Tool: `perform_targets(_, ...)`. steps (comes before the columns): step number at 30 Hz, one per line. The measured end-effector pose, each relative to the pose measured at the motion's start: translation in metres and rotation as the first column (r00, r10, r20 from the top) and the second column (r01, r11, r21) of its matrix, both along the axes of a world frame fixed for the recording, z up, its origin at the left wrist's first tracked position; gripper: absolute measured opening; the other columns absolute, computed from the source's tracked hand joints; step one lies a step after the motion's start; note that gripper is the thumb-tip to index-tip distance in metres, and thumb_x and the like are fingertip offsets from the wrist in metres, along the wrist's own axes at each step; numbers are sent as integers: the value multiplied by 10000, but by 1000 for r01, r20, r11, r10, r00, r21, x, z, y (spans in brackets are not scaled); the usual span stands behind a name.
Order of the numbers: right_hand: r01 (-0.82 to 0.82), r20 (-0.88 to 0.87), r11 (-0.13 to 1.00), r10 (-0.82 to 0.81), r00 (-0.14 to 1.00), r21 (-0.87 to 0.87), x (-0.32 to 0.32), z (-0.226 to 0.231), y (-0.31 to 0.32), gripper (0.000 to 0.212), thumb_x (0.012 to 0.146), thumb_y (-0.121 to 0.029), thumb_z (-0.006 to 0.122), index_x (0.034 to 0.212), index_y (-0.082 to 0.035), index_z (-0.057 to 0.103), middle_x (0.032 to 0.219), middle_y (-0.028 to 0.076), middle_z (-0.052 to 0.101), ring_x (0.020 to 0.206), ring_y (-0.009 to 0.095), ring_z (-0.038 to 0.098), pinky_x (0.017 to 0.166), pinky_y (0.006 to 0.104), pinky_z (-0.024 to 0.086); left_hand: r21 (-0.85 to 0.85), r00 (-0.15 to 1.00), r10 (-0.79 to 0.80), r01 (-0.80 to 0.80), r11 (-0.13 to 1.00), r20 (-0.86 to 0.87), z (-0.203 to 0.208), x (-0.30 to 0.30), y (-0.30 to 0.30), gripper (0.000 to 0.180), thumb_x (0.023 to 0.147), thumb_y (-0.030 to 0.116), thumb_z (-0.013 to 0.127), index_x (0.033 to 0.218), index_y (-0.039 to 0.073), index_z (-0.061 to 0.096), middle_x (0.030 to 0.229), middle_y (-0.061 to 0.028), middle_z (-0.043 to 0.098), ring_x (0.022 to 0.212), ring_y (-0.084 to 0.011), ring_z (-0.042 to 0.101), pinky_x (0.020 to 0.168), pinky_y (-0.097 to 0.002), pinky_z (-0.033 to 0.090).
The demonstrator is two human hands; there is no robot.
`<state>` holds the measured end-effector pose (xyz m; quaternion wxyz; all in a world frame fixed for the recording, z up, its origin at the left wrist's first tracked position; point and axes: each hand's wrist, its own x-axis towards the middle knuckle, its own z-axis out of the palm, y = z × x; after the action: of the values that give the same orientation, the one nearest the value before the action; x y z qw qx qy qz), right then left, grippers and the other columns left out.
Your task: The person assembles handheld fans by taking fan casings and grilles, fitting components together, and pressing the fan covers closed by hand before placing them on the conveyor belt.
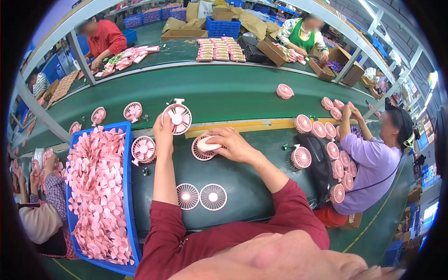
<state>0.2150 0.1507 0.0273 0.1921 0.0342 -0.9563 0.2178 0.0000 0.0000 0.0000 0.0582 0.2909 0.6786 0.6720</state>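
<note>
- The green worktop (261, 186) runs under both forearms; beyond it a green conveyor belt (219, 95) curves from left to right, with small pink fans scattered along its near edge.
- A blue crate (129, 186) sits at the person's left, touching the worktop's left end; it is heaped with loose pink fan blades (98, 186).
- A co-worker in a lilac top (371, 168) stands at the right, hands raised over a cluster of pink fans; other people work on the far side of the belt.
- The left hand (163, 133) is raised and closed around the base of a pink fan (177, 117), holding it upright with its round grille facing the camera, above the far edge of the worktop.
- The right hand (233, 143) lies flat, fingers loosely spread, over a second pink fan body (204, 147) that rests on the worktop; the fingertips press a pale pink piece on its face.
- Another assembled fan (143, 150) lies just beside the crate; one more (301, 157) sits to the right of the right hand.
- Two loose round pink grilles (200, 196) lie side by side, touching, on the worktop between the forearms.
</note>
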Motion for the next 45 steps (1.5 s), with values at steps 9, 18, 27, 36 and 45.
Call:
perform_targets(9, -75, -206, 611, -146, 968, -788, -56, 14, -8, 371, 883, -171, 703, 1194, 7, 608, 1055, 82, 685, 951, 125, 641, 810, 293, 525, 781, 436, -738, 117, 614, 515, 7, 32, 1, 530, 998, 477, 472, 1306, 52, 539, 1284, -148, 595, 1203, -295, 569, 1027, -526, 458)
perform_targets(18, 71, -360, 974, -146, 921, -214, -75, 2, -41, 515, 853, -181, 658, 1338, -66, 530, 1389, 179, 458, 1252, 374, 464, 1039, 454, 400, 789, 342, -771, 117, 603, 538, 7, 40, 2, 431, 1024, 374, 457, 1289, 45, 542, 1273, -126, 606, 1168, -256, 593, 1005, -444, 485)
perform_targets(27, 98, -293, 986, -133, 947, -133, -75, -7, -50, 936, 820, -637, 613, 1496, -75, 292, 1487, 231, 323, 1355, 406, 362, 1107, 482, 325, 694, 594, -575, 38, 719, 563, -6, 40, 2, 317, 1042, 328, 446, 1172, 54, 539, 1142, -107, 629, 1056, -213, 632, 912, -376, 527)
perform_targets(36, -226, -226, 508, 62, 972, -832, -87, -26, -55, 814, 975, -644, 348, 1472, -8, 242, 1402, 171, 430, 1312, 246, 431, 1089, 361, 345, 453, 988, 151, -131, 882, -9, 3, 91, 25, 224, 1049, 190, 429, 1206, 31, 441, 1197, -93, 521, 1077, -173, 541, 955, -332, 438)
perform_targets(45, 53, -81, 691, -160, 984, -721, -93, -32, -4, 507, 981, -351, 553, 1359, -22, 469, 1328, 168, 519, 1220, 271, 529, 1030, 362, 419, 209, 998, 56, -61, 976, 27, -1, 81, 37, 383, 1033, 223, 471, 1327, 23, 326, 1216, -136, 524, 1114, -202, 527, 964, -340, 424)
